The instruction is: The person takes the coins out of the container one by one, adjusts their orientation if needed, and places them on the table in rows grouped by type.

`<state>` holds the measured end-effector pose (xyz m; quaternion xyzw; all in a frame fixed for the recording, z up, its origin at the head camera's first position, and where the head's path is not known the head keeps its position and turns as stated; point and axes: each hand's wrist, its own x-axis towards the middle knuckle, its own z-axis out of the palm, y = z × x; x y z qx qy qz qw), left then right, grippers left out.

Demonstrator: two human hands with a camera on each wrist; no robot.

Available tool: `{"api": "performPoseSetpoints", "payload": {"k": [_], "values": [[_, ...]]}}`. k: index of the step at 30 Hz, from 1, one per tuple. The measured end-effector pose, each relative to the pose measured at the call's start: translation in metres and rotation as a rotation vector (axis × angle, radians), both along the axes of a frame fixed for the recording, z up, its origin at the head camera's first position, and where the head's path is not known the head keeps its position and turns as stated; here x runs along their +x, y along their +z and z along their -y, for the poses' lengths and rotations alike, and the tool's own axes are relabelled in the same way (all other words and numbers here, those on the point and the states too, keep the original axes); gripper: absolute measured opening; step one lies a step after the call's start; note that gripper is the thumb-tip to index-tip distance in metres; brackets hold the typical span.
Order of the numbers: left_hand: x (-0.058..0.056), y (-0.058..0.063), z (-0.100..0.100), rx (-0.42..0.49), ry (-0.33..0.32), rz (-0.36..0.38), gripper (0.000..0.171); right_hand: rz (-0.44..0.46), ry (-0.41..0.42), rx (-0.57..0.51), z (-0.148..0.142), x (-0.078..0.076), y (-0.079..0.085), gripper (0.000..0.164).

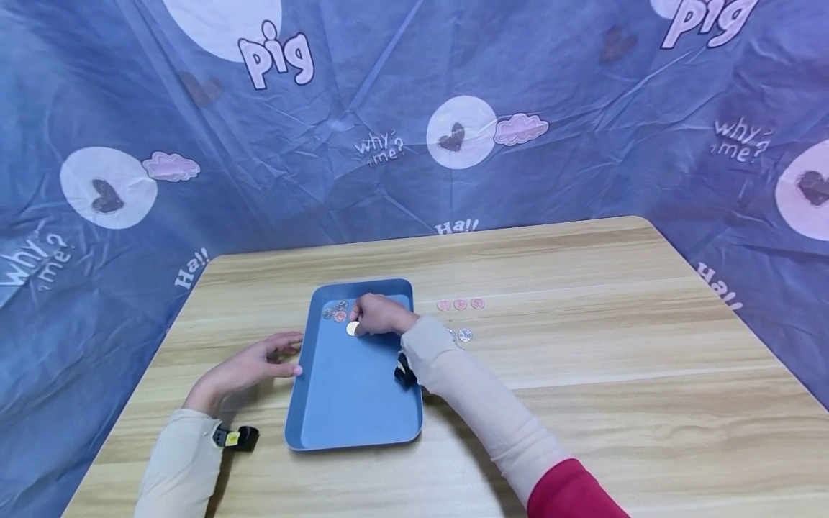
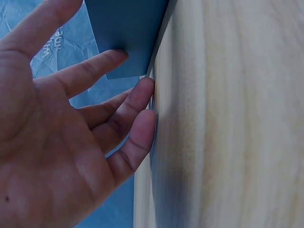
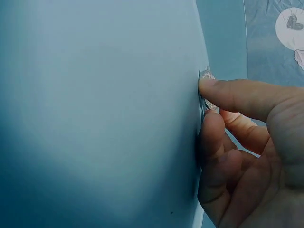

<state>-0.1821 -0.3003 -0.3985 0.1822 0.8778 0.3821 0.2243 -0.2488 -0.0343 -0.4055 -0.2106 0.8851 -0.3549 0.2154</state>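
**Right hand (image 1: pixel 382 314) pinching a shiny disc (image 1: pixel 352 329) inside a blue tray (image 1: pixel 359 403)**

The shiny disc, round like a coin, is low over the tray's floor in its far part, clamped between the right hand's thumb and curled fingers. Just beyond it to the left, in the tray's far left corner, a small cluster lies flat: two grey discs (image 1: pixel 328 314) and one reddish disc (image 1: pixel 340 316). The shallow, rounded rectangular tray sits left of centre on a pale wood-grain tabletop (image 1: pixel 615 309).

At the tray's left side is the left hand (image 1: pixel 259 361), its fingers spread apart and holding nothing, one fingertip against the outer wall. Right of the tray, three pink discs (image 1: pixel 460 304) form a row; nearer, silvery discs (image 1: pixel 465 335) lie beside the right arm, which partly hides them.

Both sleeves are pale, the right one red higher up, and a black device (image 1: pixel 241 438) is worn at the left wrist. Behind the far edge hangs a creased blue cloth (image 1: pixel 363 194) printed with hearts, pink clouds and the words "pig", "why me?" and "Ha!!".
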Motion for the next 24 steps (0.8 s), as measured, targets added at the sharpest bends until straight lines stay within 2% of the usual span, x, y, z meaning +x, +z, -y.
{"api": "performPoseSetpoints", "payload": {"k": [14, 20, 24], "values": [[-0.0007, -0.0011, 0.0024, 0.02, -0.02, -0.003, 0.069, 0.028, -0.005, -0.082, 0.001, 0.0004, -0.0005, 0.01], [-0.0012, -0.0017, 0.0017, 0.023, -0.024, -0.006, 0.069, 0.086, -0.003, -0.116, 0.0019, 0.0009, 0.001, 0.01], [-0.0016, -0.0026, 0.002, 0.021, -0.027, -0.006, 0.07, 0.119, 0.014, -0.155, 0.0041, 0.0011, 0.0062, 0.016]]}}
